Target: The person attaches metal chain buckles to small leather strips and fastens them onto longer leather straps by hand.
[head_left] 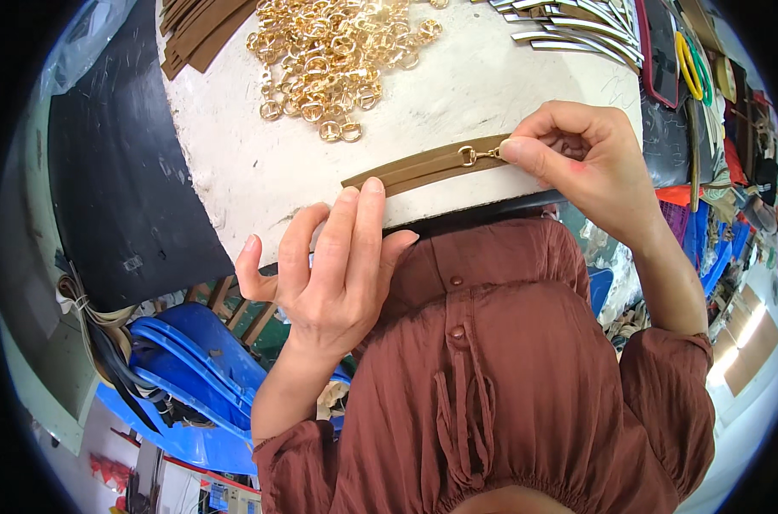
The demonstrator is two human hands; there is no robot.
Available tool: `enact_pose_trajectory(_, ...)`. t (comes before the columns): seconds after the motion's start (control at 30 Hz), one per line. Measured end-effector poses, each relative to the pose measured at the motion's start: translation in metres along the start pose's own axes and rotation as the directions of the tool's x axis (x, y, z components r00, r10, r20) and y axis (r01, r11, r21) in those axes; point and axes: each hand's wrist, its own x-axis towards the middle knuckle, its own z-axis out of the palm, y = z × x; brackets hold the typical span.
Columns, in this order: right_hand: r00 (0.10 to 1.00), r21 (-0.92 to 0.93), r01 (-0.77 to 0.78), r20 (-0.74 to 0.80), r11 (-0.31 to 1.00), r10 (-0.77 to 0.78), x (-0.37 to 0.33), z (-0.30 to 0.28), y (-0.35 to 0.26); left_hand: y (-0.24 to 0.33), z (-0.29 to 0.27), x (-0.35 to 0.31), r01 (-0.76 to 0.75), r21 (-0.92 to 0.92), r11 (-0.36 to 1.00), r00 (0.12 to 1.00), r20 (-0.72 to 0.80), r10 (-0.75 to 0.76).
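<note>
Brown strip, gold clip, two hands

The brown strip (419,169) lies on the white table (466,94), close to the edge at 6 o'clock. The gold clip (485,154) sits on it, near its 3 o'clock end.

The right hand (582,158) has its thumb and first finger nipped together on that end. The thumb hides the tip of the clip, so I cannot tell if it is pinched too. The left hand (333,265) is spread wide, and two fingertips touch the strip's other end. It does not grip anything.

The clip could slip or go on crooked if the right hand pulls to one side. The strip could slide or twist if the left fingers press too lightly. It could also drop off the table, because the edge is so near.

From the middle of the left hand, the strip is at 1 o'clock. From the right hand it is at 9 o'clock. The heap of gold rings (329,56) is between 10 and 11 o'clock from the strip, well apart from it.
</note>
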Motion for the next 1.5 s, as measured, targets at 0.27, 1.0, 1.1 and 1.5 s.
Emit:
enact_pose_trajectory(0.27, 1.000, -0.028, 0.006, 0.014, 1.000, -0.006, 0.002, 0.003, 0.002, 0.006, -0.011, 0.022, -0.096, 0.055, 0.994, 0.985, 0.147, 0.087)
enact_pose_trajectory(1.0, 0.980, 0.300, -0.163, -0.064, 0.940, 0.190, -0.026, -0.043, 0.025, 0.040, 0.036, 0.107, -0.116, -0.846, 0.521, 0.986, -0.034, 0.164)
enact_pose_trajectory(1.1, 0.978, 0.217, -0.097, -0.162, 0.971, 0.133, -0.025, -0.036, 0.033, 0.040, 0.036, 0.112, -0.167, -0.820, 0.547, 0.970, -0.038, 0.239)
enact_pose_trajectory(1.5, 0.969, 0.014, -0.042, -0.242, 0.999, 0.044, -0.027, -0.030, 0.032, 0.040, 0.037, 0.110, -0.237, -0.749, 0.619, 0.945, -0.031, 0.325)
